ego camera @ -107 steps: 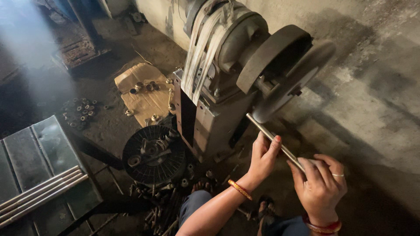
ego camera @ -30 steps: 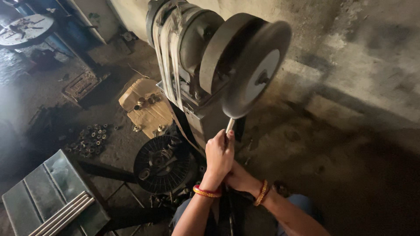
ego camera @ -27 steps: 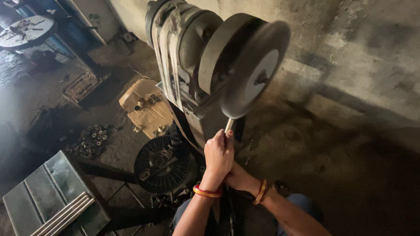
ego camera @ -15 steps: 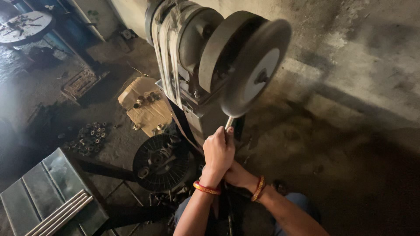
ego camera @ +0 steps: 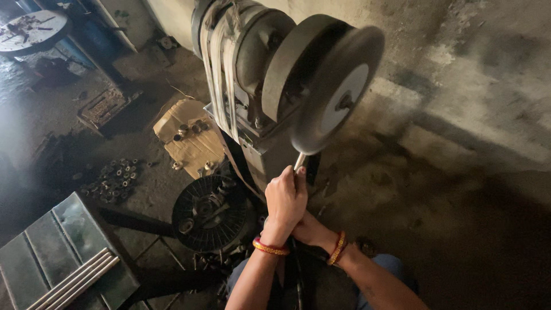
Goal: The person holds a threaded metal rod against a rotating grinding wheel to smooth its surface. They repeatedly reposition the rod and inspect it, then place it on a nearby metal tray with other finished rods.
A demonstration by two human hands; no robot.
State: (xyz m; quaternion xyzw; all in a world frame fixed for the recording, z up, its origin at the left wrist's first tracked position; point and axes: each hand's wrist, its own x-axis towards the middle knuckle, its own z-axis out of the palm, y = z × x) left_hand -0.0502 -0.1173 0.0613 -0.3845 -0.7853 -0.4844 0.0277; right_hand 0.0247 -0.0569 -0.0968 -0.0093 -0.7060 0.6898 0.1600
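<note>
Concrete floor and wall surround the belt-driven grinding machine (ego camera: pixel 252 97). Its wheel (ego camera: pixel 333 86) meets the metal rod (ego camera: pixel 299 161), as half a second ago. Left hand (ego camera: pixel 285 201) stays clenched on it; right hand (ego camera: pixel 310 229), beneath, grip unclear.

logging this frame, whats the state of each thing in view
grinding wheel: blurred, seemingly spinning
metal rod: tip up against the wheel's lower edge
left hand: closed around the rod
right hand: beneath the left, grip hidden
belt: looped over the machine's top
steel rods: lying flat on a grey tray
</note>
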